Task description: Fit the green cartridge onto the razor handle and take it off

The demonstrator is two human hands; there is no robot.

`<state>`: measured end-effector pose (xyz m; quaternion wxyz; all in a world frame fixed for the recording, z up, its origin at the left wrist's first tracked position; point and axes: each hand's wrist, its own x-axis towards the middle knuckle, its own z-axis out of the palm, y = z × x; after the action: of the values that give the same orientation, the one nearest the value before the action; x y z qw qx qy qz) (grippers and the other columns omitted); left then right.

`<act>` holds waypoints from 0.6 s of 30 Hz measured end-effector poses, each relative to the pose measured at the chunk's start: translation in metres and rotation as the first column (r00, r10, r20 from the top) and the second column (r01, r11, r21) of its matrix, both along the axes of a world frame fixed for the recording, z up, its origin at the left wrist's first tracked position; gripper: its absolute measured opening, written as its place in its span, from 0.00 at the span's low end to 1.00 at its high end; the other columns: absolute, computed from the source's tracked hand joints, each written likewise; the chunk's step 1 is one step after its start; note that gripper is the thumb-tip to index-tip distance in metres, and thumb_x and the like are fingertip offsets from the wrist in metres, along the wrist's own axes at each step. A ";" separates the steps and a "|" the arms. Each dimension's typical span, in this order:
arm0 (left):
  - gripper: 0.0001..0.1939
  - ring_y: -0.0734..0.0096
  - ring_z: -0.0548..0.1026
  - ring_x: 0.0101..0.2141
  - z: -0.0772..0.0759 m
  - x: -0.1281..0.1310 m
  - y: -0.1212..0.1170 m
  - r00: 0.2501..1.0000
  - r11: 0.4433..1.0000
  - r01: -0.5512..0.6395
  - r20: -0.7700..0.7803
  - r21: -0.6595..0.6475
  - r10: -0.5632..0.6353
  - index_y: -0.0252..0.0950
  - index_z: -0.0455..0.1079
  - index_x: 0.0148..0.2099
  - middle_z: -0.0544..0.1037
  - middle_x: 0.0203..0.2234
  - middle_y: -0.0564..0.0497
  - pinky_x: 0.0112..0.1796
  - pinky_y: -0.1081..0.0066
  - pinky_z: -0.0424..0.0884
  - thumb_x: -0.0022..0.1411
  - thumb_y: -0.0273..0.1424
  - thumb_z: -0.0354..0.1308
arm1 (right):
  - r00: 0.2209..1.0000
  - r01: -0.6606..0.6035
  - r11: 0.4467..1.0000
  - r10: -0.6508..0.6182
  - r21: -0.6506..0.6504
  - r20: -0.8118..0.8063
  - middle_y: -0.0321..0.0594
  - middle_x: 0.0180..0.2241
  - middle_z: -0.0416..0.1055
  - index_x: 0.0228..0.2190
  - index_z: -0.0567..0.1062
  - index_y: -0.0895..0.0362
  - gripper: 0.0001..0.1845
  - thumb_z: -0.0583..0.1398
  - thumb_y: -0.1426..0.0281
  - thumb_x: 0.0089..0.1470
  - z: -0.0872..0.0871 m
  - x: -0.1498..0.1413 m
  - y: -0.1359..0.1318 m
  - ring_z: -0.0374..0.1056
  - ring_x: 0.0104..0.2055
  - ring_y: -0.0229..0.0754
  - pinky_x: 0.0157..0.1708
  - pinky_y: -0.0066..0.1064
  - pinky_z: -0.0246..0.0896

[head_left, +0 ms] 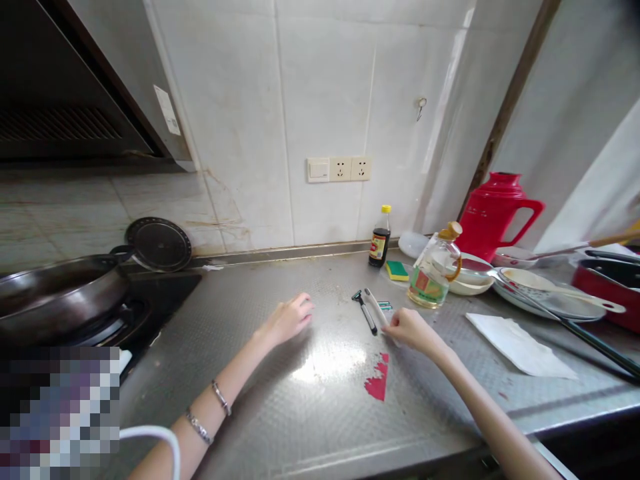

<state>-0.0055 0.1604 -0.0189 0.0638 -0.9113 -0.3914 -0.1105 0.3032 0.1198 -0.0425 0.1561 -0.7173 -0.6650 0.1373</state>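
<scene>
The right hand (404, 327) has its fingers bent together at the near end of the white handle (375, 305); whether they grip it, I cannot tell. The razor (365, 312) lies just left of the handle, the blades (385, 305) just right, the red scrap (379, 379) nearer. The left hand (291, 316), loosely curled and empty, is farther left.

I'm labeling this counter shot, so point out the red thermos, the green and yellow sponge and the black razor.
Red thermos (487, 220): head view, on its body.
Green and yellow sponge (397, 270): head view, on its green top.
Black razor (367, 315): head view, on its handle.
</scene>
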 end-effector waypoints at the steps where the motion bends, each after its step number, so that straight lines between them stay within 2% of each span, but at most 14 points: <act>1: 0.13 0.71 0.72 0.38 -0.002 -0.002 0.001 1.000 1.000 -0.007 0.003 -0.013 0.007 0.39 0.67 0.46 0.67 0.47 0.49 0.36 0.72 0.70 0.63 0.32 0.45 | 1.000 -0.011 0.999 0.011 -0.032 -0.010 0.43 0.15 0.69 0.15 0.72 0.61 0.14 0.58 0.64 0.43 0.001 -0.001 0.001 0.65 0.18 0.37 0.20 0.25 0.51; 8: 0.12 0.71 0.73 0.37 -0.011 -0.018 0.006 0.996 0.994 -0.074 0.035 -0.079 0.077 0.40 0.67 0.45 0.68 0.46 0.50 0.37 0.72 0.69 0.63 0.32 0.46 | 0.992 -0.112 0.974 0.099 -0.197 -0.073 0.44 0.13 0.69 0.10 0.68 0.59 0.20 0.56 0.61 0.45 0.000 0.003 0.006 0.62 0.13 0.36 0.16 0.24 0.56; 18: 0.12 0.72 0.73 0.36 -0.015 -0.027 0.009 0.988 0.983 -0.102 0.095 -0.153 0.118 0.39 0.68 0.44 0.70 0.43 0.50 0.38 0.72 0.67 0.62 0.32 0.45 | 0.991 -0.119 0.976 0.105 -0.185 -0.084 0.45 0.13 0.69 0.10 0.69 0.60 0.21 0.56 0.62 0.46 -0.001 0.002 0.014 0.64 0.13 0.37 0.19 0.25 0.59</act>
<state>-0.0322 0.1693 -0.0340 -0.0182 -0.8835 -0.4511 -0.1246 0.3057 0.1337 -0.0440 0.1037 -0.6848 -0.6820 0.2350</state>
